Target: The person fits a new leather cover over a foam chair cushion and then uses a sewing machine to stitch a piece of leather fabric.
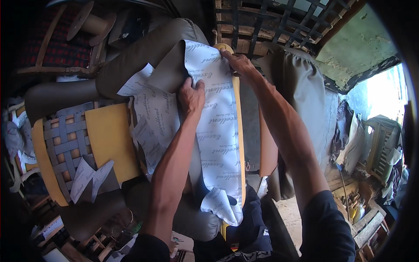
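A long piece of upholstery leatherette (218, 126), its white printed backing facing up, lies lengthwise over a strip of yellow foam (239, 144). My left hand (192, 95) is closed on the folded edge of this leatherette near its far end, where the brown-grey face shows. At the far right corner, my right hand (238, 63) pinches the leatherette against the foam, its fingers partly hidden. The near end of the leatherette droops in a crumpled fold. More white-backed leatherette (152, 115) hangs in loose folds to the left of my left hand.
At left stands a seat frame with grey woven webbing (65, 139) and a yellow foam panel (111, 142), leatherette scraps (92, 179) on it. Brown padded armrests (144, 61) surround it. A black-strapped wooden frame (279, 22) is at the back. A wooden tool box (362, 214) sits lower right.
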Demonstrator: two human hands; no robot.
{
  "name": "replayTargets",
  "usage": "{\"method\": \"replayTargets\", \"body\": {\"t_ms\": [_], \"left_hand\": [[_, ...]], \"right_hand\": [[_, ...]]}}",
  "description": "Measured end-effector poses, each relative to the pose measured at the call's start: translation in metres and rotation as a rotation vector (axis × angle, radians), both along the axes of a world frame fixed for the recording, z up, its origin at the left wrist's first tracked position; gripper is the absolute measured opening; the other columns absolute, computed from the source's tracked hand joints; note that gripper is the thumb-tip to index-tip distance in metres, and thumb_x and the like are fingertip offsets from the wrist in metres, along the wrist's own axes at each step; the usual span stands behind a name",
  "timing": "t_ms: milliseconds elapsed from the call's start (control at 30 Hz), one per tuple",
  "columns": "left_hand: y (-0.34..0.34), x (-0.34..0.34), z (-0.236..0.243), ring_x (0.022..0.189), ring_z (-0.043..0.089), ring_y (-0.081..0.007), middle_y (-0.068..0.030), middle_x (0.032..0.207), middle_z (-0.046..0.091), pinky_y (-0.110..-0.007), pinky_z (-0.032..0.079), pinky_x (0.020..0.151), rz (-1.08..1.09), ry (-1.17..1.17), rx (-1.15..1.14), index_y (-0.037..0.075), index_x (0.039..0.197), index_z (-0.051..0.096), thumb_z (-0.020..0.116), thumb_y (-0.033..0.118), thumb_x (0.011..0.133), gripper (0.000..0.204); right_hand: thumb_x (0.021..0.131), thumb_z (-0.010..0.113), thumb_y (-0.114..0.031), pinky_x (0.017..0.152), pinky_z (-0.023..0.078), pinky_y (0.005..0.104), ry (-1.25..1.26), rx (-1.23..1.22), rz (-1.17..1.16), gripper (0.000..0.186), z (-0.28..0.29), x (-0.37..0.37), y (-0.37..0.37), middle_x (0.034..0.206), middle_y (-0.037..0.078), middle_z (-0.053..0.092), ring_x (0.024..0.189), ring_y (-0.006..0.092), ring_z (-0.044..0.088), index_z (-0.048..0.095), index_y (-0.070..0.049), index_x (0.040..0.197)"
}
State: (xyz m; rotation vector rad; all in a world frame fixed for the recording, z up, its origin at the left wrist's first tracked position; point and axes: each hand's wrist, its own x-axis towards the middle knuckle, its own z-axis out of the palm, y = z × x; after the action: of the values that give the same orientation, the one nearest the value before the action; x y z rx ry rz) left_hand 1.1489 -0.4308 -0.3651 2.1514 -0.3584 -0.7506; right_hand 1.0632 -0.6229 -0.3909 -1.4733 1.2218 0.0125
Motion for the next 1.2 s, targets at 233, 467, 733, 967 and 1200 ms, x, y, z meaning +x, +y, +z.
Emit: {"method": "replayTargets", "body": {"t_ms": [233, 467, 733, 967, 1200], "left_hand": [[-0.007, 0.003, -0.024, 0.118, 0.06, -0.0238, -0.0133, 0.121, 0.07, -0.035, 0.041, 0.106, -0.163, 0.501, -0.577, -0.004, 0.117, 0.068, 0.058, 0.038, 0.095, 0.049], [-0.048, 0.014, -0.056, 0.122, 0.06, -0.0271, -0.0173, 0.129, 0.066, -0.039, 0.044, 0.106, -0.282, -0.085, -0.339, -0.002, 0.119, 0.067, 0.055, 0.022, 0.096, 0.035], [-0.093, 0.014, -0.051, 0.094, 0.064, -0.038, -0.0179, 0.102, 0.067, -0.047, 0.053, 0.083, -0.619, -0.808, -0.445, 0.002, 0.101, 0.068, 0.072, 0.014, 0.08, 0.025], [-0.105, 0.015, -0.06, 0.12, 0.054, -0.0389, -0.0186, 0.126, 0.061, -0.051, 0.045, 0.1, -0.638, -0.875, -0.081, 0.006, 0.129, 0.061, 0.072, 0.033, 0.082, 0.056], [-0.096, 0.015, -0.081, 0.145, 0.033, -0.0355, -0.0186, 0.151, 0.043, -0.052, 0.031, 0.114, -0.73, -0.823, 0.097, 0.009, 0.148, 0.043, 0.063, 0.05, 0.087, 0.076]], "right_hand": [[0.096, 0.072, -0.026, 0.1, 0.047, 0.0416, -0.456, 0.339, -0.172, 0.027, -0.009, 0.019, -0.026, 0.117, 0.01, 0.069, 0.11, 0.0199, 0.061, 0.07, -0.005, 0.113], [0.099, 0.064, -0.022, 0.069, 0.053, 0.0315, -0.337, -0.021, -0.144, 0.026, -0.046, 0.036, -0.05, 0.088, 0.008, 0.074, 0.075, 0.0145, 0.067, 0.075, -0.002, 0.111], [0.099, 0.063, -0.034, 0.089, 0.052, 0.036, -0.311, -0.19, -0.133, 0.039, -0.034, 0.023, -0.029, 0.101, 0.015, 0.076, 0.099, 0.0239, 0.071, 0.073, -0.001, 0.117], [0.09, 0.067, -0.059, 0.107, 0.045, 0.0388, -0.409, -0.099, -0.108, 0.08, -0.007, -0.004, -0.011, 0.136, 0.021, 0.063, 0.126, 0.0308, 0.06, 0.056, 0.0, 0.144], [0.07, 0.078, -0.076, 0.117, 0.038, 0.0502, -0.347, -0.611, 0.379, 0.119, -0.004, -0.007, 0.009, 0.158, 0.032, 0.034, 0.147, 0.047, 0.034, 0.038, -0.005, 0.157]]}}
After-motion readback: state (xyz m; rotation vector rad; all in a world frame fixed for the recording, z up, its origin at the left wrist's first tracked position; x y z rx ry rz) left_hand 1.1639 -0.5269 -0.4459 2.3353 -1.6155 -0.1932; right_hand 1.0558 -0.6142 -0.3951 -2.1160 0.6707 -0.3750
